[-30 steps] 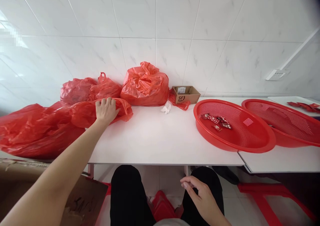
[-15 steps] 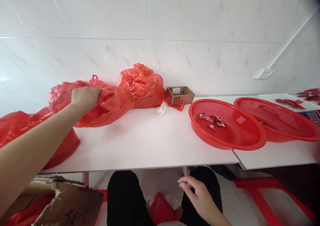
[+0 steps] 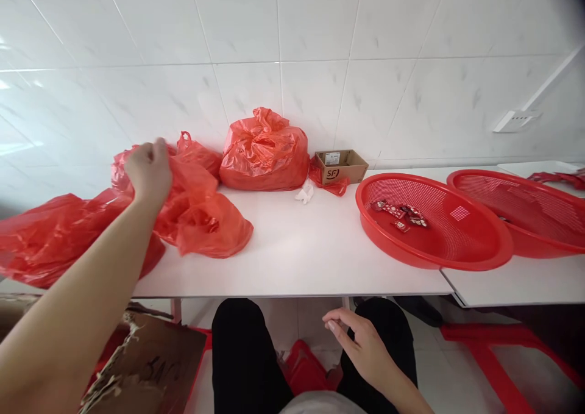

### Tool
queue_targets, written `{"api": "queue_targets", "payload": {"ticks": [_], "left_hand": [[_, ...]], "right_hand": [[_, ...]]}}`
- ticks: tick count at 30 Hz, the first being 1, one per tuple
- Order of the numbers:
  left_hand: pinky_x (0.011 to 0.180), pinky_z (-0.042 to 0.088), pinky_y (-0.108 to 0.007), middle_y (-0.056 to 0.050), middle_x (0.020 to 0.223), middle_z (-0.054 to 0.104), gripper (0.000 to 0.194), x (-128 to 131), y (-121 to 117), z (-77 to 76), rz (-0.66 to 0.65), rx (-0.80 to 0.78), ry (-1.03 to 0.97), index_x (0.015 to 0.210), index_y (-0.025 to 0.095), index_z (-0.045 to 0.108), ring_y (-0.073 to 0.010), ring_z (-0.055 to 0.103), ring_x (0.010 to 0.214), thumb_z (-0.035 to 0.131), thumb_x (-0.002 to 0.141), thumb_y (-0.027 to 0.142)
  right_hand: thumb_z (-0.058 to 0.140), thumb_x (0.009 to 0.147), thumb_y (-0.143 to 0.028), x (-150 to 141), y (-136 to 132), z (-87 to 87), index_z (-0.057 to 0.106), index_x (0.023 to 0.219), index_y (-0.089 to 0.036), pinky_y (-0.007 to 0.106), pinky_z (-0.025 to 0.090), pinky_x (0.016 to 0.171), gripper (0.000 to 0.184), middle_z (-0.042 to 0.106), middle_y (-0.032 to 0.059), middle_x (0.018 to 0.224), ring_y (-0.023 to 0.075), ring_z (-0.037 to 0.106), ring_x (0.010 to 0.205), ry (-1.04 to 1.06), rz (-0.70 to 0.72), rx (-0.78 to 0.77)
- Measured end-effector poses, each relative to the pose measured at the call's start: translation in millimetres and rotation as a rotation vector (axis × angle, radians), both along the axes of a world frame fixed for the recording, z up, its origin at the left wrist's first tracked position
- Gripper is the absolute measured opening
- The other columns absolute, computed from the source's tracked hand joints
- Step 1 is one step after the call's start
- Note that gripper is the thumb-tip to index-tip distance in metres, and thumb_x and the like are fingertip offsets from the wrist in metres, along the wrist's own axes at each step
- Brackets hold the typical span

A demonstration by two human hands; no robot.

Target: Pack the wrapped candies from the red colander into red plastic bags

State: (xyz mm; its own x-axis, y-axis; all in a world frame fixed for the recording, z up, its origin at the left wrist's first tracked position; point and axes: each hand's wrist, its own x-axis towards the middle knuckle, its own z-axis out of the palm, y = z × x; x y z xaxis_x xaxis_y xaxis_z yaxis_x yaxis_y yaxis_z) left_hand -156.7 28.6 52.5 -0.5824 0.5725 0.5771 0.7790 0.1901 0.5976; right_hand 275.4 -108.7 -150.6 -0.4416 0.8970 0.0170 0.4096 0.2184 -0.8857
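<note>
Bright, even light, seems to come from above. Glare streaks on tile wall (image 3: 27, 83) upper left, top of table (image 3: 292, 258) near blown out. Soft faint shadows by red plastic bags (image 3: 205, 225), darker under the table. Wide-angle bowing toward edges, dark vignette top right corner, focus sharp across frame, no obvious motion blur

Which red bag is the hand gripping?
The crumpled bag in the left hand, draped on the table; the full bag by the wall stands apart, untouched.
</note>
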Motion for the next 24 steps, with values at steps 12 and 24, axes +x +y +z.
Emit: {"api": "queue_targets", "payload": {"ticks": [12,24], "left_hand": [[0.058,0.049,-0.028,-0.002,0.078,0.07,0.027,88,-3,-32.5,-0.438,0.122,-0.454,0.076,0.024,0.041,-0.015,0.062,0.06,0.047,0.091,0.046],[0.056,0.045,-0.022,-0.008,0.096,0.061,0.022,-14,-36,30.5,-0.001,0.347,-0.398,0.08,0.025,0.023,-0.0082,0.049,0.061,0.011,0.099,0.022]], "right_hand": [[0.081,0.062,-0.056,-184,79,51.8,0.003,0.156,-0.026,0.057,0.04,0.104,0.126,0.022,0.014,0.158,0.0392,0.032,0.139,0.005,0.12,0.197],[0.057,0.079,-0.021,-179,174,16.0,0.066,0.091,-0.02,0.03,0.049,0.071,0.016,0.07,0.0033,0.09,0.0194,0.063,0.081,0.049,-0.018,0.219]]}}
